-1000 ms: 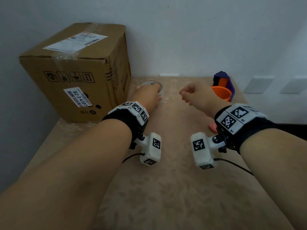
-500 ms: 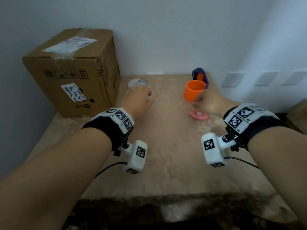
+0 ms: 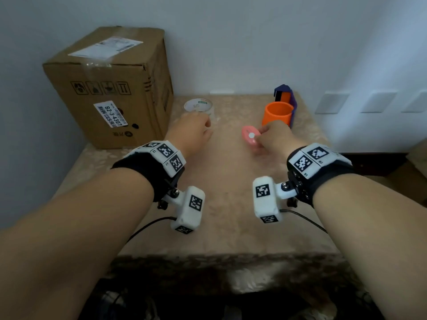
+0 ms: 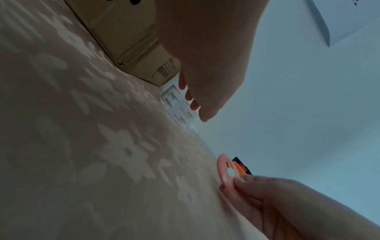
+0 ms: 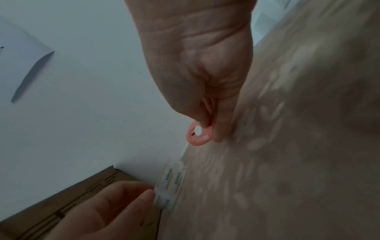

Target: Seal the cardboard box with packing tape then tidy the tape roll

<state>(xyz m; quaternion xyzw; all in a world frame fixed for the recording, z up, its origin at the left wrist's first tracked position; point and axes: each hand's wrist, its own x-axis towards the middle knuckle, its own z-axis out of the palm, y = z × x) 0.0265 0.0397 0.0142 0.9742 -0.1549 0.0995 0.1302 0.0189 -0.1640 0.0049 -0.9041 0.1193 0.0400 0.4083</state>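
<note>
Head view shows the left hand [image 3: 194,132] reaching for the tape roll [image 3: 199,107], which lies flat on the table [image 3: 219,204] just beside the cardboard box [image 3: 111,88]. From the right wrist view, its fingers are bent a little and the fingertips [image 5: 147,197] touch the side of the roll, but they do not wrap round it yet. The right hand [image 3: 275,139] pinches a small pink cutter [image 3: 250,136] between thumb and finger and lifts it just off the table, near an orange cup [image 3: 277,113].

What could go wrong? The roll is smooth and clear, so I think it could slip or roll away if the left hand only pokes it. The cutter is small, and a light pinch could drop it. The cup is close to the right hand, so a quick swing could knock it over. The loose tape end is hard to see, so finding it may take a while.
</note>
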